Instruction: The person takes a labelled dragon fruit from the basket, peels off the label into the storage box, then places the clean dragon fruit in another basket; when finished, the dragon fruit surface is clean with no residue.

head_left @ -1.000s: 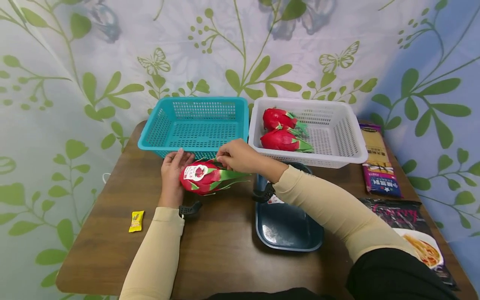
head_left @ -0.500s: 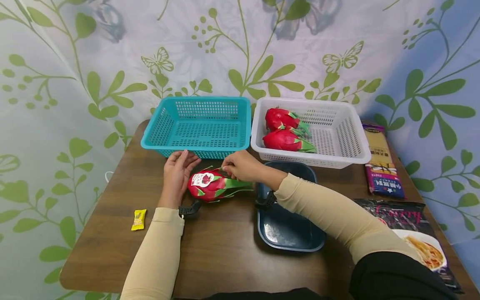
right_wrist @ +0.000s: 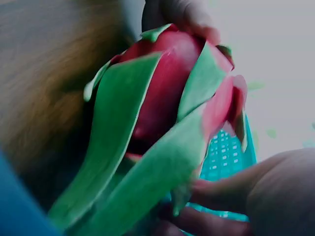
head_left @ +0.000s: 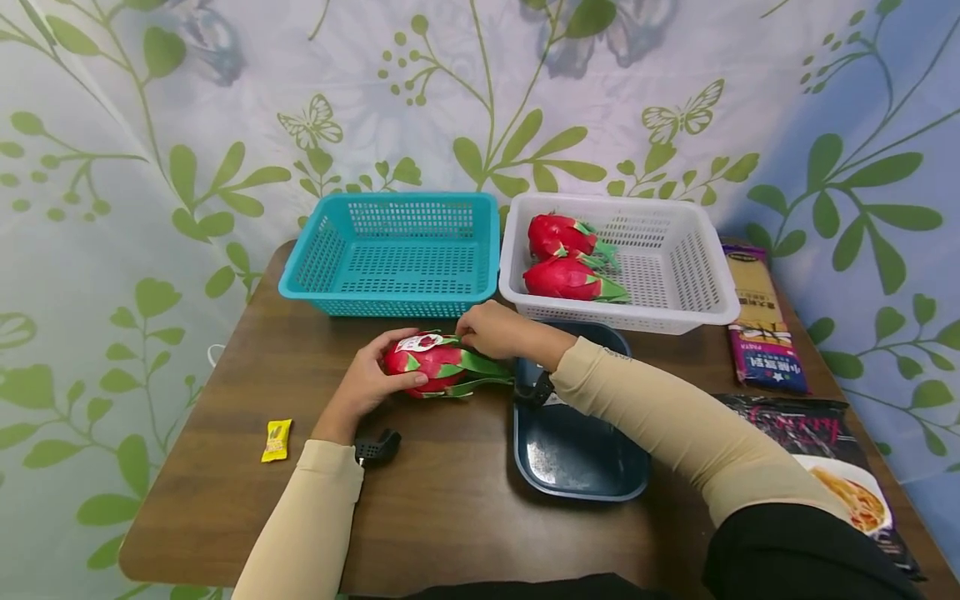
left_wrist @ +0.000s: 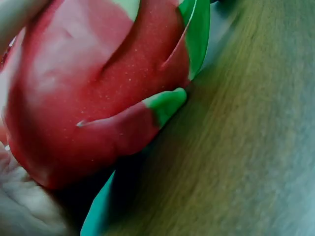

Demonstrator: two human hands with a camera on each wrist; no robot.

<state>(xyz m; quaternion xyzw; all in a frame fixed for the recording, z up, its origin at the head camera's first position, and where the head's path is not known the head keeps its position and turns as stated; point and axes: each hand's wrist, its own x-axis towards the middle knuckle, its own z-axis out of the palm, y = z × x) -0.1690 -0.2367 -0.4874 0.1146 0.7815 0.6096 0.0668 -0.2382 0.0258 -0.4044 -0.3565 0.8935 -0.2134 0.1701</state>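
A red dragon fruit (head_left: 429, 372) with long green leaf tips and a white label (head_left: 418, 342) lies over the table in front of the teal basket. My left hand (head_left: 369, 377) grips its blunt end, thumb across the near side; some of its fingers are hidden behind the fruit. At the leafy end my right hand (head_left: 491, 331) pinches one of the green tips, as the right wrist view shows with the fingers (right_wrist: 221, 191) beside the leaves (right_wrist: 162, 162). Red skin (left_wrist: 93, 93) fills much of the left wrist view.
Behind stand a teal basket (head_left: 390, 298) and a white basket (head_left: 615, 312) with two dragon fruits (head_left: 566, 279). A dark blue tray (head_left: 581, 450) sits below my right forearm. Pasta packs (head_left: 768, 333) and a black packet (head_left: 825, 475) lie right, a yellow sachet (head_left: 276, 440) left.
My left hand has turned from an upright pose beside the fruit to wrap its end. The dragon fruit has shifted slightly right. My right hand stays at the leafy end.
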